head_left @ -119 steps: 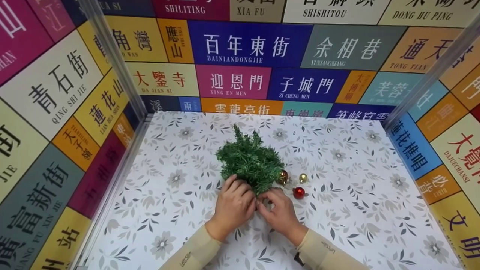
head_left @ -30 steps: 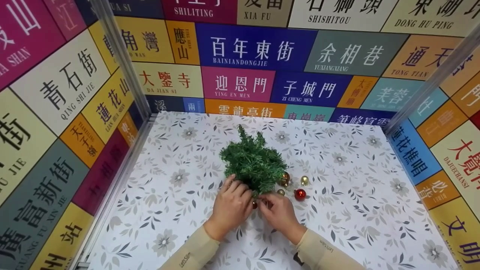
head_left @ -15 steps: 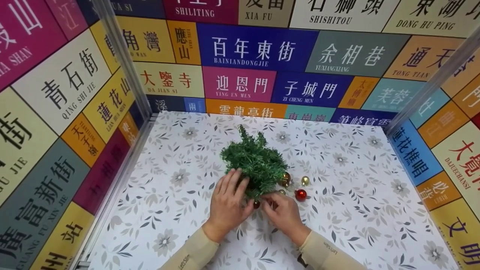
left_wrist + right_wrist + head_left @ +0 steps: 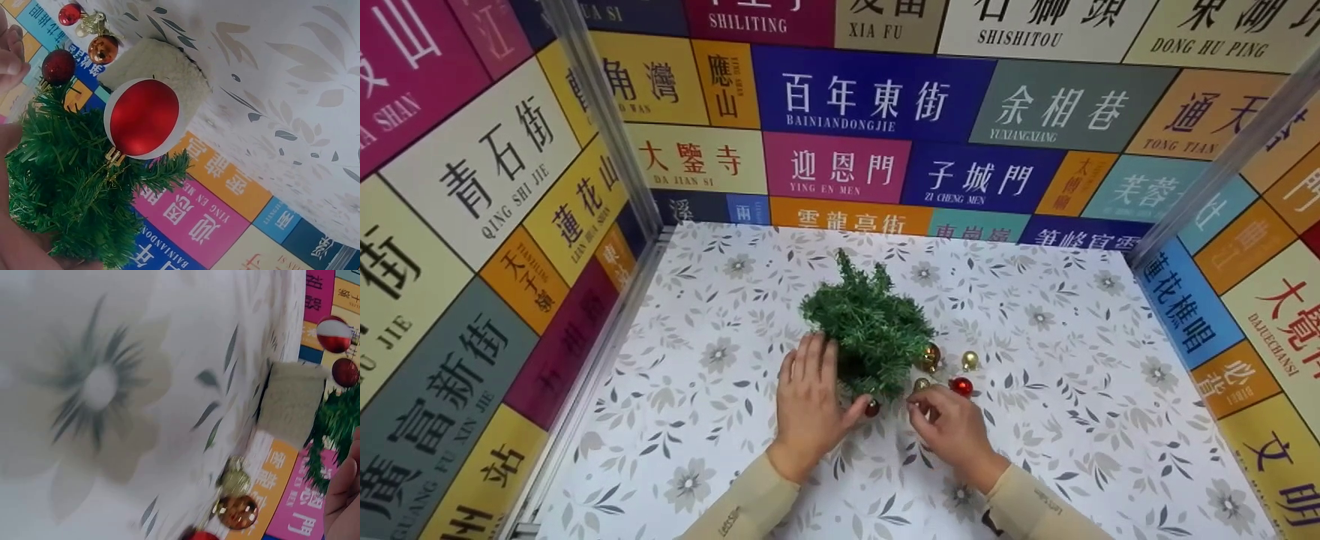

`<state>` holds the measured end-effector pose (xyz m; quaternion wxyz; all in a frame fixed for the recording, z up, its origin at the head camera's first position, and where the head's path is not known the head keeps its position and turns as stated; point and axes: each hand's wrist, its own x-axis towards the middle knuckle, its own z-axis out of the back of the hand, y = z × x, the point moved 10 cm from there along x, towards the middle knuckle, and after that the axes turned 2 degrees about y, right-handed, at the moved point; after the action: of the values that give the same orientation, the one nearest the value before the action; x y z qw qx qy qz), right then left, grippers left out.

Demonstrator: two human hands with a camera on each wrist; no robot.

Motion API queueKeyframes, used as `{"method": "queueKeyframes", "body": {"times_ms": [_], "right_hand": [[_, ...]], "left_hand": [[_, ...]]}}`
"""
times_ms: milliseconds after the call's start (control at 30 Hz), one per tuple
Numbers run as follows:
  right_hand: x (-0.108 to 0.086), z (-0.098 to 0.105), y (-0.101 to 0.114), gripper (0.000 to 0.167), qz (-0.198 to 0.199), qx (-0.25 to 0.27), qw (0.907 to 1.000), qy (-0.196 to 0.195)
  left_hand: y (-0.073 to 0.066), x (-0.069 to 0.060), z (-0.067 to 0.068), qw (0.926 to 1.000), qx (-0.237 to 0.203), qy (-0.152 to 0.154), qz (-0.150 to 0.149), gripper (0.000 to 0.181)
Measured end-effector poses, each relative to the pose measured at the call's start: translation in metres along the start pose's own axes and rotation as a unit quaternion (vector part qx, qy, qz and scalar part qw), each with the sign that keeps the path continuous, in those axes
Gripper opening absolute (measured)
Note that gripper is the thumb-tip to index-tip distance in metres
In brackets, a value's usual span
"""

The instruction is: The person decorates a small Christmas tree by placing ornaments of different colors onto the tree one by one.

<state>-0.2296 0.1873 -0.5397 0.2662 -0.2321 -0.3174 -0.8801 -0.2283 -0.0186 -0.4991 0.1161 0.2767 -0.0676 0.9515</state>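
A small green tree (image 4: 870,322) leans over the table, its pale block base (image 4: 163,73) showing in the left wrist view. From its branches hang a red-and-white ball (image 4: 145,118) and a dark red ball (image 4: 872,408). My left hand (image 4: 810,401) lies along the tree's left side with fingers straight, touching the branches; its thumb points at the dark red ball. Off the tree, my right hand (image 4: 956,429) has loosely bent fingers close to a glittery gold ball (image 4: 922,384); no thing shows between finger and thumb.
Right of the tree lie a bronze ball (image 4: 931,355), a smooth gold ball (image 4: 970,361) and a red ball (image 4: 961,386). The table (image 4: 712,420) has a leafy white cover. Colourful sign-covered panels (image 4: 870,90) stand behind and at both sides.
My right hand has left the lower branches and moved right toward the loose balls. My left hand has slid slightly left, its fingers straightened, leaving the dark red ball in view.
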Motion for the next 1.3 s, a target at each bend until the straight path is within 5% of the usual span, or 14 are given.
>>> {"method": "queueKeyframes", "body": {"times_ms": [200,367,633,967,1300], "right_hand": [[-0.006,0.012,-0.032,0.019,-0.035,-0.036,0.9986,0.014],[-0.014,0.022,-0.070,0.020,-0.088,-0.051,0.9945,0.026],[-0.027,0.026,-0.125,0.026,-0.198,-0.084,0.9737,0.076],[-0.024,0.013,-0.129,0.045,-0.167,-0.132,0.9705,0.114],[-0.021,0.007,-0.125,0.042,-0.147,-0.144,0.9720,0.114]], "left_hand": [[0.001,0.001,-0.006,0.9992,0.015,0.036,0.009,0.106],[0.002,0.000,-0.007,0.9992,0.013,0.035,0.015,0.105],[0.002,0.001,-0.008,0.9990,0.020,0.036,0.014,0.106],[0.002,0.002,-0.008,0.9990,0.010,0.038,0.021,0.109],[0.001,0.003,-0.011,0.9988,0.016,0.039,0.026,0.115]]}}
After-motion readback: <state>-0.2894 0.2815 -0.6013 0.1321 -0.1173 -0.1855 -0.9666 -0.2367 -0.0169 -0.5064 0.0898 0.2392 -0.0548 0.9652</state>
